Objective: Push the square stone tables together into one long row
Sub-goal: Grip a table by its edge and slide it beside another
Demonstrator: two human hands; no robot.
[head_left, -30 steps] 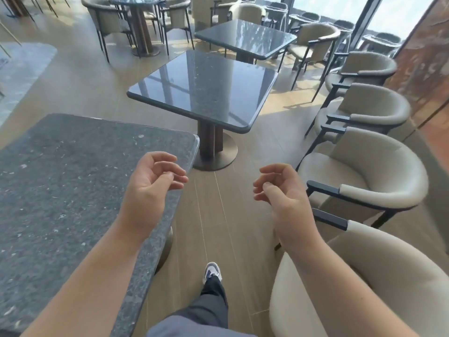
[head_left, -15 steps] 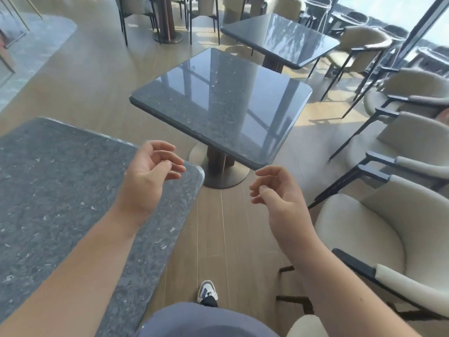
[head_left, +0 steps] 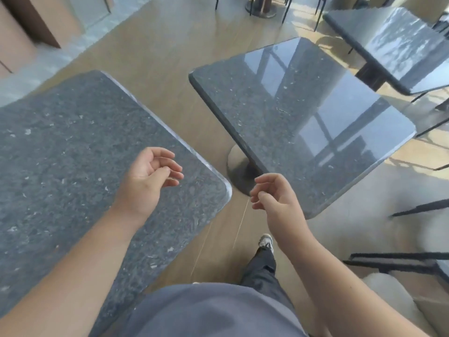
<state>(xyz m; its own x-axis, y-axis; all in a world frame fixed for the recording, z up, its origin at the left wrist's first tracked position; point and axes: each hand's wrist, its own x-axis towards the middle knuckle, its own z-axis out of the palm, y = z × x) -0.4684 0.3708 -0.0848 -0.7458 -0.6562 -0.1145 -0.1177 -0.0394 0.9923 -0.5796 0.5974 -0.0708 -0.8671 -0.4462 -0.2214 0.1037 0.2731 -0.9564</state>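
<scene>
A matte grey speckled stone table (head_left: 73,154) fills the left. A glossy dark square stone table (head_left: 303,117) on a round pedestal base (head_left: 237,167) stands to its right, with a strip of wooden floor between them. A third dark table (head_left: 398,45) is at the far right. My left hand (head_left: 148,178) hovers over the near right corner of the grey table, fingers loosely curled, holding nothing. My right hand (head_left: 272,198) hangs in front of the glossy table's near corner, fingers loosely curled and empty.
Dark chair frames (head_left: 401,261) and a pale cushioned seat (head_left: 388,295) crowd the right edge. More chair legs and a pedestal (head_left: 260,8) stand at the back. My leg and shoe (head_left: 266,242) are on the floor in the gap between the tables.
I have stepped forward and the view has tilted down and turned, so both tables look closer. My hands keep the same loose curl and have touched nothing.
</scene>
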